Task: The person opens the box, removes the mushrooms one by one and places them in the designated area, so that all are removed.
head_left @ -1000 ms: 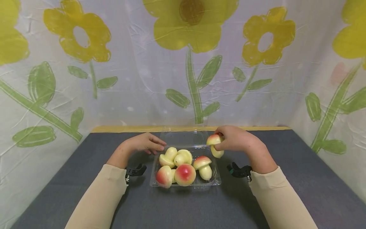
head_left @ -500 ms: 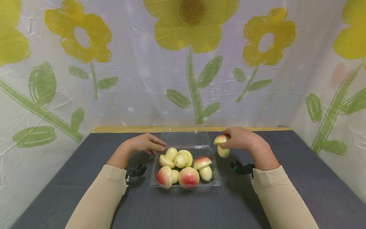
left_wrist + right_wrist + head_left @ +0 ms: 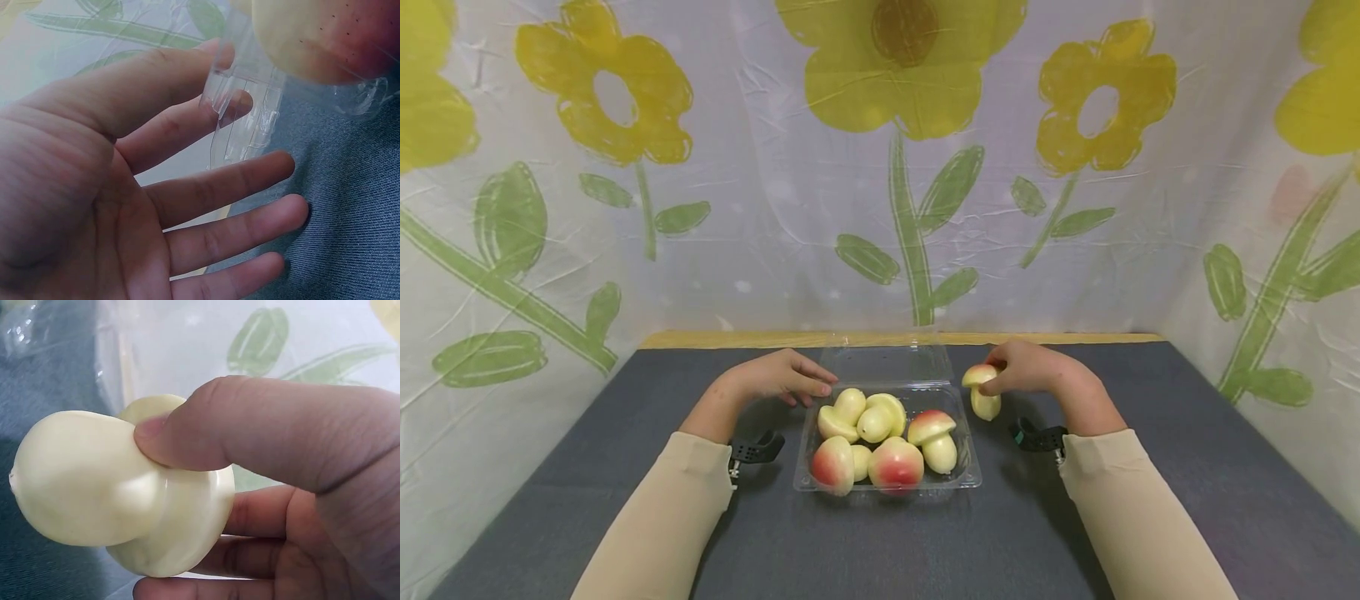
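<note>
Thumb and fingers of my right hand (image 3: 1037,367) pinch a toy mushroom (image 3: 985,403) with a red-and-cream cap and pale stem. It hangs stem-down just right of the clear plastic box (image 3: 967,452), near or on the table. The right wrist view shows the thumb pressing where the mushroom's stem (image 3: 81,478) meets its cap. My left hand (image 3: 775,375) is at the box's back left corner. Its fingers are spread and fairly straight in the left wrist view, with thumb and index tips at the plastic edge (image 3: 250,119). Several similar mushrooms (image 3: 897,465) lie in the box.
The box's clear hinged lid (image 3: 883,364) lies folded back behind it. Dark grey cloth covers the table (image 3: 880,542). A flower-printed curtain (image 3: 760,250) closes off the back and sides. A black strap device (image 3: 1037,435) sits under the right wrist.
My right hand moved the mushroom rightward out from over the box's edge, then slightly down. A red-capped mushroom at the front rolled a little rightward. The left hand stayed in place.
</note>
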A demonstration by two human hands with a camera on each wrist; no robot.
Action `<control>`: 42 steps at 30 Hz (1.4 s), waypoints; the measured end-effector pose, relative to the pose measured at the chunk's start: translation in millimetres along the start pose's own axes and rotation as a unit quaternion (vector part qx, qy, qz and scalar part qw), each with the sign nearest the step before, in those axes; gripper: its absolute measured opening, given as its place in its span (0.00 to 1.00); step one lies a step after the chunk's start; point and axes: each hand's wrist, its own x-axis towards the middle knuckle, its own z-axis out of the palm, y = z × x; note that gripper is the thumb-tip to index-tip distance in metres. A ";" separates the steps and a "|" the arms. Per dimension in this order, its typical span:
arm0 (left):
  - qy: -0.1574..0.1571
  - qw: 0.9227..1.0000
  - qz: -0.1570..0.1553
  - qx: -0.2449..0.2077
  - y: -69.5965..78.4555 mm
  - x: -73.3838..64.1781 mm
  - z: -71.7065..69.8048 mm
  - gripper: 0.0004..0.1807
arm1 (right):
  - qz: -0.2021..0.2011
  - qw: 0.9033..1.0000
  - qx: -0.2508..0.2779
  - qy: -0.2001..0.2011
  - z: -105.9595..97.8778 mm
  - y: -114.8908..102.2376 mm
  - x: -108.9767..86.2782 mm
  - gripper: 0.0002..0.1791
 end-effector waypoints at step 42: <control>-0.005 1.000 0.007 0.005 -1.1 0.1 0.2 0.24 | -0.114 0.985 0.109 -0.067 -0.1 -44.2 -12.0 0.25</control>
